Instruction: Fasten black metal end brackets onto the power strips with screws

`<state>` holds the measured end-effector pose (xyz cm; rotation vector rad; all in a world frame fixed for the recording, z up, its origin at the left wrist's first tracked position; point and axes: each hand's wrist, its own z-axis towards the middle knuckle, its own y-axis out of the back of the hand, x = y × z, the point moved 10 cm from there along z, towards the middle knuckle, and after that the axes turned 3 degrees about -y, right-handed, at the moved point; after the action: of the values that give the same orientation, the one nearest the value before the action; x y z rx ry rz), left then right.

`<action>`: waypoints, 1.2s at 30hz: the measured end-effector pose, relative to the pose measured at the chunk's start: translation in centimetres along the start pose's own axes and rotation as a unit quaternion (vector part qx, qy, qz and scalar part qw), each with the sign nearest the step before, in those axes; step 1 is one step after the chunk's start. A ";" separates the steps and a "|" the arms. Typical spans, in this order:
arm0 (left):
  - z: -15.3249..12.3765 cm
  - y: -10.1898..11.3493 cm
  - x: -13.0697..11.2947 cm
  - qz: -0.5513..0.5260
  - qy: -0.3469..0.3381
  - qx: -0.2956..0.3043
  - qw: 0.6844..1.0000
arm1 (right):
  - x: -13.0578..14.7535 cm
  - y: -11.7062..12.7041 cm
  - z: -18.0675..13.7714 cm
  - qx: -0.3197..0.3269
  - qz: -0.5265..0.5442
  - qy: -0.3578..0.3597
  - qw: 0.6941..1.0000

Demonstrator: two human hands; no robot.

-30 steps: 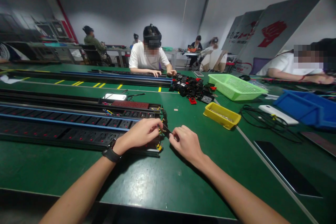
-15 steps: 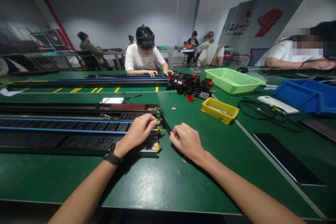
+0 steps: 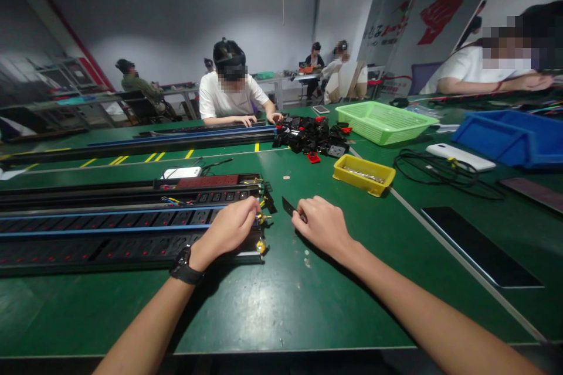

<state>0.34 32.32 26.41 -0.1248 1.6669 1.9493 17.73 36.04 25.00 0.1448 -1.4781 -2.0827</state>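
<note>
A thin black plate [image 3: 288,206] is pinched between the thumb and curled fingers of the right hand [image 3: 322,225], just above the green table [image 3: 281,310] and apart from the ends of the socket strips [image 3: 158,245]. The left hand [image 3: 235,224] is laid over those ends, fingers drawn together; whether anything is gripped at its fingertips cannot be told.

Risks are judged as follows. The plate could be dropped or twisted, since it is held by one end only. The yellow-sleeved wire ends [image 3: 263,218], exposed beside the left fingertips, could be bent or snagged if the plate or a finger were pressed against them. A small dark part [image 3: 270,204] beside the strip ends could be knocked by either hand; its outline is too blurred for its type to be confirmed.

The plate's free end is pointed away from the person and leftward, toward the strip ends; its long axis is slanted back to the right fingers. The strips' long axes are laid left to right, with their wired ends toward the right hand.
</note>
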 end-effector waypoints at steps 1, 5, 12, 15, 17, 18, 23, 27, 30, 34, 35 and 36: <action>0.0 -0.1 -0.1 0.016 0.003 0.007 1.000 | 0.0 0.0 0.0 0.001 -0.002 0.001 1.000; 0.1 -0.1 -0.3 0.073 0.015 0.014 0.997 | 0.2 0.0 0.1 0.007 -0.007 0.016 1.000; 0.2 0.0 -0.3 0.107 0.035 0.012 0.994 | -0.8 0.1 0.7 0.025 -0.014 0.025 0.999; 0.3 -0.1 -0.4 0.111 0.038 0.023 0.993 | -1.6 0.1 1.1 0.024 0.001 0.002 1.000; 0.4 -0.1 -0.4 0.115 0.044 0.030 0.992 | -2.1 0.2 1.3 0.023 0.010 -0.011 1.000; 0.5 -0.2 -0.3 0.116 0.049 0.032 0.991 | -2.4 0.2 1.3 0.023 0.012 -0.017 1.000; 0.5 -0.2 -0.1 0.122 0.067 0.034 0.990 | -3.2 0.1 1.6 0.025 0.018 -0.035 0.999; 0.5 -0.3 0.0 0.124 0.057 0.043 0.990 | -3.3 -0.1 1.6 0.027 0.020 -0.032 0.999; 0.5 -0.4 0.1 0.132 0.056 0.046 0.989 | -3.3 0.0 1.6 0.026 0.018 -0.026 0.999; 0.4 -0.4 0.2 0.144 0.050 0.036 0.988 | -3.7 0.2 1.7 0.031 0.022 -0.020 0.999; 0.4 -0.4 0.2 0.146 0.050 0.036 0.987 | -3.9 0.2 1.8 0.032 0.026 -0.021 0.999; 0.3 -0.4 0.3 0.147 0.053 0.036 0.987 | -4.1 0.3 1.8 0.034 0.031 -0.022 0.999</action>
<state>0.41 32.77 25.99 0.0491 1.9128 2.1231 20.52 39.60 24.97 0.0780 -1.5606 -1.9985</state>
